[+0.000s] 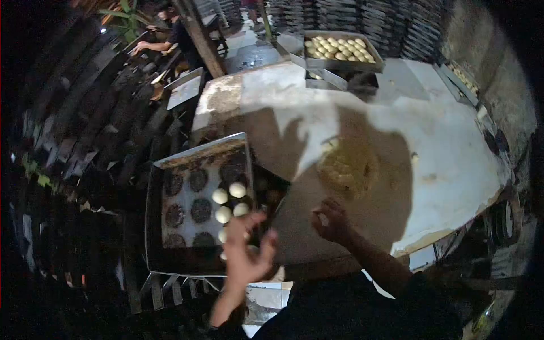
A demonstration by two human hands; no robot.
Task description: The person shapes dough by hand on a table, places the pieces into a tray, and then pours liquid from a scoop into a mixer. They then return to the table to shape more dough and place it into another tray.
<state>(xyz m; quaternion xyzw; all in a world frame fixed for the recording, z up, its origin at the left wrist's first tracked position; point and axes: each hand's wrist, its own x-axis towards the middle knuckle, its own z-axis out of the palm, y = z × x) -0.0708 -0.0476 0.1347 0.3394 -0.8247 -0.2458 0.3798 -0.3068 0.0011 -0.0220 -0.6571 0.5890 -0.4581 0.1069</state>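
Observation:
My left hand (247,252) hovers over the right side of a metal baking tray (198,148), fingers apart and slightly blurred. Pale dough balls (224,215) lie in the tray around its fingertips, some partly covered by the hand. Dark round marks (200,210) spot the tray's bottom. Over the table (447,164), my right hand (330,222) is closed with its fingers curled. A small pale spot shows among those fingers; I cannot tell what it is. Just beyond that hand, a yellowish round patch (348,167) spreads across the tabletop.
At the table's far end stands a tray filled with dough balls (340,50). Another tray of pale pieces (463,78) rests by the right wall. Small dough bits (415,157) lie on the table. A person (175,39) is at the back left, near a wooden post (199,38).

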